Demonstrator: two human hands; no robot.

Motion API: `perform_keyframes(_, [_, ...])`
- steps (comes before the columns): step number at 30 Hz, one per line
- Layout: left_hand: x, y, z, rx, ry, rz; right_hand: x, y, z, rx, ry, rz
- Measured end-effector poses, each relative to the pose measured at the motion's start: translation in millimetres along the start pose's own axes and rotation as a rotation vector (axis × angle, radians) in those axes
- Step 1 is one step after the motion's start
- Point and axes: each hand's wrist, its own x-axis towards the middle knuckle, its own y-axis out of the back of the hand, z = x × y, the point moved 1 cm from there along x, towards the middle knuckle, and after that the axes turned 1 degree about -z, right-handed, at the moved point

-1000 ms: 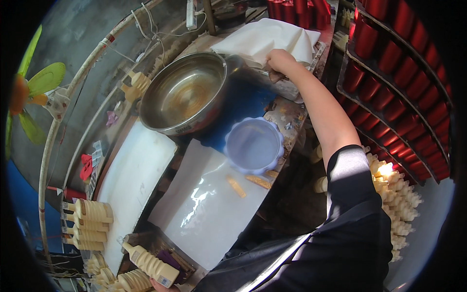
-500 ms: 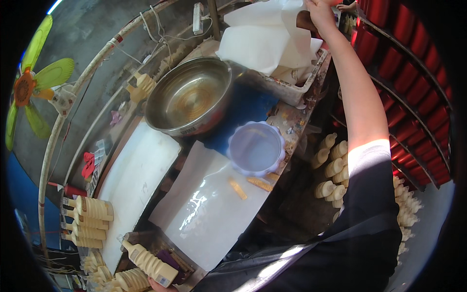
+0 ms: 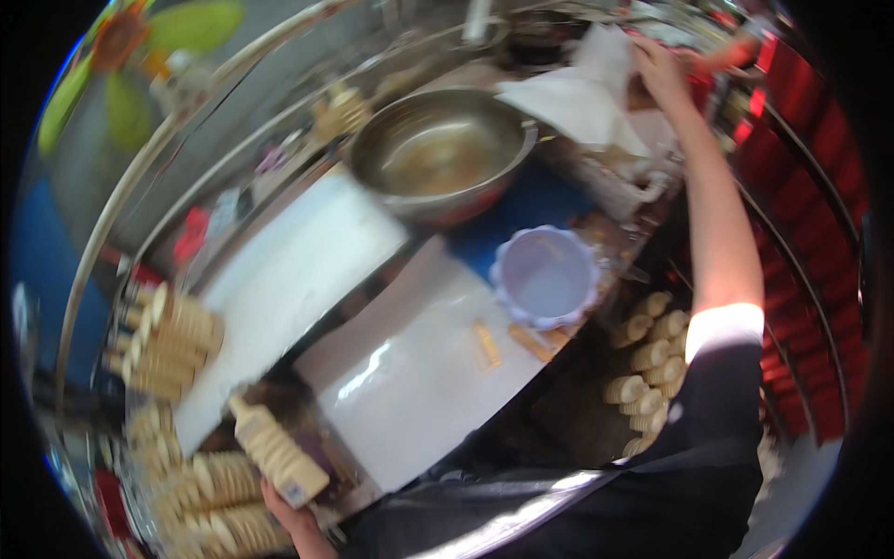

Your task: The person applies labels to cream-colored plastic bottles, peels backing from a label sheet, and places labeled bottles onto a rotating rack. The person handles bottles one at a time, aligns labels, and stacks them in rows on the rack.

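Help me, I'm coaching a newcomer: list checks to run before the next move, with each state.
1. Bottle held: ok, left hand at its base end.
2. Right hand grip: cannot tell, blurred beside the rear sheet.
3. Basin upright: ok.
4. Bowl upright: ok.
5. Front sheet clear: not ok, a yellow strip lies on it.
6. Space past right hand: not ok, another person's arm appears near.
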Motion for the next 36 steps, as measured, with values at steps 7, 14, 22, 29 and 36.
perform_keyframes(7, [-3, 15, -10, -0.053, -0.059, 0.111, -42, -114, 78, -0.439, 0.012, -0.558])
perform_keyframes(14, [-3, 17, -11, -0.024, -0.039, 0.097, -64, -164, 170, 0.060, -0.329, -0.888])
perform_keyframes(22, [-20, 7, -2, -0.124, -0.060, -0.154, -72, -153, 187, -0.144, -0.313, -0.772])
perform_keyframes(29, [-19, 5, 7, -0.011, 0.020, -0.127, -49, -75, 128, -0.191, -0.174, -0.281])
perform_keyframes(36, [-15, 8, 7, 0.017, -0.042, -0.184, -68, -19, -139, 0.363, 0.022, -0.430])
